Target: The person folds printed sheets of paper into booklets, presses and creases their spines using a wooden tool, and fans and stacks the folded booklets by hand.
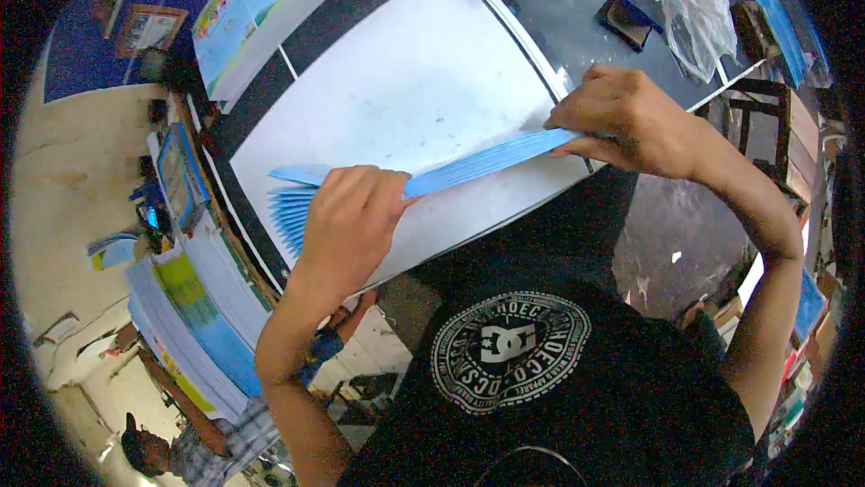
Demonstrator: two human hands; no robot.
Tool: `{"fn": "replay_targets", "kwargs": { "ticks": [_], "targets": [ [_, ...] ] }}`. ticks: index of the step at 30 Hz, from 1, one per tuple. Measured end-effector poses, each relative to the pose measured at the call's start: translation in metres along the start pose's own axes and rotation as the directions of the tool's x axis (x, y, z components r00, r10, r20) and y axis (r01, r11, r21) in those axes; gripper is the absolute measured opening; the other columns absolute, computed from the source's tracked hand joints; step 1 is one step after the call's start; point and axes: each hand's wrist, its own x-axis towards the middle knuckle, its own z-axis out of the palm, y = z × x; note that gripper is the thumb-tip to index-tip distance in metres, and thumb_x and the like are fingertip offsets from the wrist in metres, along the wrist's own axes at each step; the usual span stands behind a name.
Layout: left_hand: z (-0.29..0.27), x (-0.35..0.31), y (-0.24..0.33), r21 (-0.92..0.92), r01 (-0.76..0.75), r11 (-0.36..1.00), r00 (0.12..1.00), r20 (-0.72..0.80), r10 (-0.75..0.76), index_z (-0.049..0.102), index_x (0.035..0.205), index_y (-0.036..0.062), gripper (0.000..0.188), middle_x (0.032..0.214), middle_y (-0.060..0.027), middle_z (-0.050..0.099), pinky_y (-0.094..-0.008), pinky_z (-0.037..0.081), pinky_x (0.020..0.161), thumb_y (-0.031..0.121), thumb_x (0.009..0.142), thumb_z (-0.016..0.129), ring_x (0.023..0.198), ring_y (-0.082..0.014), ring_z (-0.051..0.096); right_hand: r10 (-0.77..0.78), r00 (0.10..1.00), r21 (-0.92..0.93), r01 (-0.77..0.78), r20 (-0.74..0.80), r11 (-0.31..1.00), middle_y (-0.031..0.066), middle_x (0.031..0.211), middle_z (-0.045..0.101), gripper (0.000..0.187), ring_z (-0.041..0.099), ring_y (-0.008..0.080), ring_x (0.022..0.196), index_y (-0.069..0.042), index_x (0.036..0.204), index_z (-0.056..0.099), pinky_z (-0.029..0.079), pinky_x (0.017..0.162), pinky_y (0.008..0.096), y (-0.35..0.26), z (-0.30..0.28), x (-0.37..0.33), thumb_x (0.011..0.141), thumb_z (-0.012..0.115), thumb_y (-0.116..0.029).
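A thin stack of light-blue paper sheets [487, 163] stretches between my two hands, tilted up toward the right. My left hand [347, 221] is closed around the stack near its left end, where the sheet edges fan apart below and beside the fingers. At the other end, my right hand [631, 122] pinches the sheets' corner between thumb and fingers. Beneath the paper lies a white board [396, 81] with faint smudges, set on a dark table. Part of the stack is hidden behind my left hand.
Colourful printed sheets [261, 27] lie beyond the board at upper left. A metal strip [505, 18] borders the board's right side; past it are a small dark-blue box [629, 22] and a clear plastic bag [680, 0]. Tall paper piles [194, 325] stand left, near another person [171, 451].
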Motion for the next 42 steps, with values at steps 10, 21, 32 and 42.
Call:
{"fn": "replay_targets", "kwargs": {
  "ticks": [10, 21, 32, 42],
  "targets": [
    [0.005, -0.001, -0.003, -0.003, 0.029, 1.0, 0.999, 0.018, -0.029, 0.063, 0.099, 0.0016, 0.021, 0.091, -0.0134, 0.067, -0.044, 0.047, 0.079, 0.008, 0.081, 0.073, 0.086, -0.0324, 0.063, 0.203, 0.978, 0.323, -0.178, -0.044, 0.929, 0.0113, 0.103, 0.074, 0.024, 0.068, 0.0308, 0.09, -0.004, 0.105, 0.074, 0.051, 0.083, 0.0394, -0.002, 0.012, -0.013, 0.083, 0.077, -0.014],
    [0.005, -0.004, -0.002, 0.029, 0.074, 0.997, 0.994, 0.077, -0.076, 0.062, 0.105, 0.0021, 0.027, 0.094, -0.0164, 0.064, -0.0465, 0.047, 0.079, 0.008, 0.08, 0.071, 0.09, -0.0368, 0.061, 0.096, 0.986, -0.202, -0.122, -0.135, 0.972, 0.01, 0.114, 0.068, 0.051, 0.061, 0.0276, 0.113, -0.005, 0.123, 0.064, 0.047, 0.094, 0.0422, -0.037, -0.005, 0.017, 0.078, 0.077, -0.024],
    [-0.004, -0.007, 0.001, -0.012, 0.142, 0.99, 0.988, -0.064, -0.143, 0.063, 0.118, 0.0018, 0.037, 0.113, -0.0163, 0.065, -0.0454, 0.048, 0.097, 0.011, 0.083, 0.074, 0.105, -0.036, 0.063, 0.011, 1.0, -0.166, -0.01, 0.009, 0.986, 0.0057, 0.095, 0.065, 0.023, 0.062, 0.0224, 0.101, -0.007, 0.101, 0.065, 0.046, 0.086, 0.0366, -0.058, 0.046, 0.074, 0.08, 0.065, -0.017],
    [0.001, -0.018, -0.011, -0.064, 0.105, 0.992, 0.989, -0.095, -0.111, 0.067, 0.109, 0.0015, 0.03, 0.104, -0.0158, 0.068, -0.0446, 0.051, 0.088, 0.008, 0.081, 0.075, 0.098, -0.0356, 0.064, 0.014, 0.999, -0.143, -0.021, -0.053, 0.989, 0.0043, 0.09, 0.059, 0.019, 0.06, 0.0215, 0.093, -0.009, 0.101, 0.056, 0.044, 0.084, 0.0363, -0.064, 0.058, 0.092, 0.087, 0.062, -0.02]
  ]
}}
